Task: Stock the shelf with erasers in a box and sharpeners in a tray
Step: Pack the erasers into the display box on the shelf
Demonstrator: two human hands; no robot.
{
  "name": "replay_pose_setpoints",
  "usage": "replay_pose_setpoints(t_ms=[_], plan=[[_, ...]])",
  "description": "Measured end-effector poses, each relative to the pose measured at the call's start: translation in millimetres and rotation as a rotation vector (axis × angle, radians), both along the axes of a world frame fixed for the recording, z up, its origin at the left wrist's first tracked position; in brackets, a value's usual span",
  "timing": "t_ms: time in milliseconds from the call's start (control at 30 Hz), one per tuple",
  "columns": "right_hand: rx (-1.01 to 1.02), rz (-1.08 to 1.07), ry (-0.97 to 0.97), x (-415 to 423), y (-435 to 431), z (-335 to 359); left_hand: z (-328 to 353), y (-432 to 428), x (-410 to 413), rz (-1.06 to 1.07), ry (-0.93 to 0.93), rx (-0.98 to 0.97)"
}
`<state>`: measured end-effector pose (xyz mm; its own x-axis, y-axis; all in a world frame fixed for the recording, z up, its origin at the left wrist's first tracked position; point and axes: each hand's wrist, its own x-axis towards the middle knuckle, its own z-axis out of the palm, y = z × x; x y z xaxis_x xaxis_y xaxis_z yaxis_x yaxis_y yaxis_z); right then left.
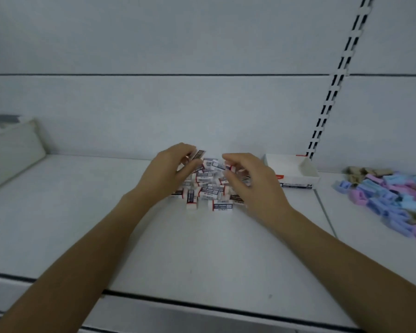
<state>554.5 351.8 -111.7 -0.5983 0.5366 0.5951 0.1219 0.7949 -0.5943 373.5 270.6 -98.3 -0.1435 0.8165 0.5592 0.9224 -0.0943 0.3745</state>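
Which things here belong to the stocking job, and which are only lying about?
Job: erasers, white box, sharpeners, shelf, probably the leaning white tray.
Just there: slotted wall rail, unclear grey thing behind the tray.

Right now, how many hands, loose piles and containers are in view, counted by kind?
Hands: 2, left hand and right hand, both at the erasers.
Loose piles: 2, erasers and sharpeners.
Boxes: 1, open box.
Trays: 1, tray leaning at far left.
Total: 6.
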Motion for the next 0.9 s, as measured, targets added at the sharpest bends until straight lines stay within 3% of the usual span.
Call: replay_pose_setpoints(t_ms=[167,433,600,800,900], plan=[[-0.067,-0.029,0.084,17.3,16.1,29.1,9.7,-2.0,13.5,-0.059,-0.195,0.062],[0.026,-0.138,-0.409,67.4,96.1,84.8,48.1,60.3,65.6,-0.18,-0.018,-0.084],[0.011,-0.204,-0.329,90.1,111.6,59.1,42.7,110.5,104.0,-0.155,-0.031,-0.146],[0.015,-0.236,-0.246,100.6,119.3,23.4,14.7,116.3,108.9,-0.068,-0.403,-0.041],[0.048,-0.212,-0.299,96.8,118.8,15.2,8.3,114.9,114.3,-0.114,-0.445,-0.033]])
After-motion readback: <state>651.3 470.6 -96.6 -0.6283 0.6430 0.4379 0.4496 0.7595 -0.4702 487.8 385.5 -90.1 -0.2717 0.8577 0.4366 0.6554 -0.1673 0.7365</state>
